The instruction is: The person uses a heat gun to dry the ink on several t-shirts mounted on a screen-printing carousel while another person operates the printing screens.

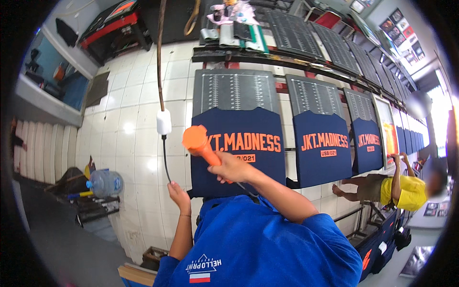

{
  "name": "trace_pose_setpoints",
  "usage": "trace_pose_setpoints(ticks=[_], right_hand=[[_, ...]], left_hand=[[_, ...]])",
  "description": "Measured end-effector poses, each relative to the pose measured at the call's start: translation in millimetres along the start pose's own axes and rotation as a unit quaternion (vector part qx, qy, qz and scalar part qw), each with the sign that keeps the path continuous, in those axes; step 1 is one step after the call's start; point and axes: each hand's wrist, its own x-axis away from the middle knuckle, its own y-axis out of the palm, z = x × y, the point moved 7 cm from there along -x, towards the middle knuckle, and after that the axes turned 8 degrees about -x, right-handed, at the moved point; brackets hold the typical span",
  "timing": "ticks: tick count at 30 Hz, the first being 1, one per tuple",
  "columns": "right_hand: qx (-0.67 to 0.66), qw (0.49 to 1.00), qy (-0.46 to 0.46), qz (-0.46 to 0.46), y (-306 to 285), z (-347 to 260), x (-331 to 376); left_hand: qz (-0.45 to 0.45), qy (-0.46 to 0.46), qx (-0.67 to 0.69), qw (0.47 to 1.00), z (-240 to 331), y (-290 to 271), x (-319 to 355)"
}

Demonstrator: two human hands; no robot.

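Observation:
My right hand [228,168] is wrapped round the handle of an orange hair dryer [197,141], held above the nearest navy shirt [248,177]. That shirt has orange lettering and is stretched over a dark board [235,91] marked with white scales. My left hand [180,196] is low on the left, its fingers closed on a thin black power cord [167,158]. The cord runs up to a white socket connector [163,122] that hangs from a brown cable [160,57]. Part of the shirt's print is hidden behind the dryer and my right hand.
More navy shirts [321,167] lie on boards in a row to the right. A person in yellow [401,192] holds a printing frame [384,112] there. A second rack of boards [292,34] stands beyond. On the left are a water jug [106,183] and white floor tiles [122,126].

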Motion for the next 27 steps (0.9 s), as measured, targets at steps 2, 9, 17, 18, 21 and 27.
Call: trace_pose_setpoints(ticks=[2,9,17,18,21,27], right_hand=[[-0.02,0.999,-0.028,-0.018,-5.1,11.4,-12.3],[-0.003,0.992,-0.087,0.094,-36.4,-15.4,-7.7],[-0.133,0.99,-0.023,0.032,-95.4,42.2,63.7],[-0.165,0.985,-0.042,0.035,-110.4,50.9,81.0],[-0.291,0.951,-0.078,0.063,-166.9,77.3,147.8],[-0.177,0.972,-0.01,0.154,-282.5,106.5,273.1]], left_hand=[[-0.009,0.008,-0.002,1.0,7.1,-1.2,3.3],[-0.079,0.024,-0.029,0.996,26.5,-4.0,40.4],[-0.098,0.021,-0.064,0.993,33.3,21.4,92.5],[-0.091,0.034,-0.069,0.993,41.7,25.0,98.9],[-0.066,0.066,-0.087,0.992,64.9,41.4,120.6],[0.032,0.066,-0.149,0.986,73.5,72.2,138.4]])
